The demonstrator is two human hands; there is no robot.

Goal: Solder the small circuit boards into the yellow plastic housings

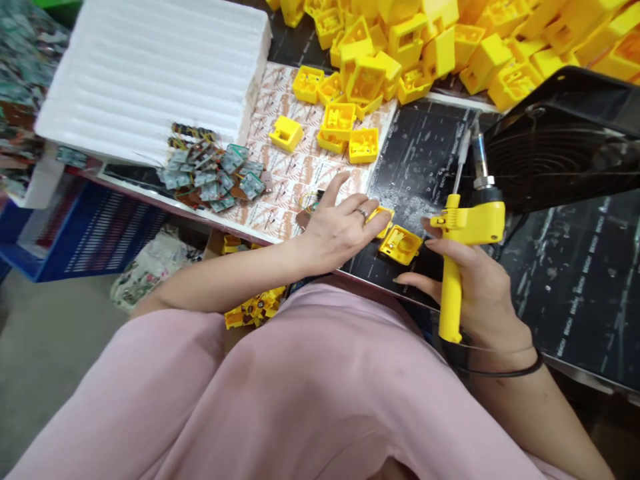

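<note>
One yellow soldering gun (475, 225) is gripped in our right hand (477, 287), its tip pointing away from us, beside a black fan (540, 157). Our left hand (343, 230) lies palm down, fingers bent, over a case (385, 222) on the counter (575, 273); with fingertips partly hidden, we cannot tell whether it grips. Just right sits a second case (401, 245), open side up. Beyond, we see piled cases (367, 77); leftward, circuit boards (210, 177) by a foam block (155, 73).

Soldering gun (473, 225) in right hand (484, 293)
</note>
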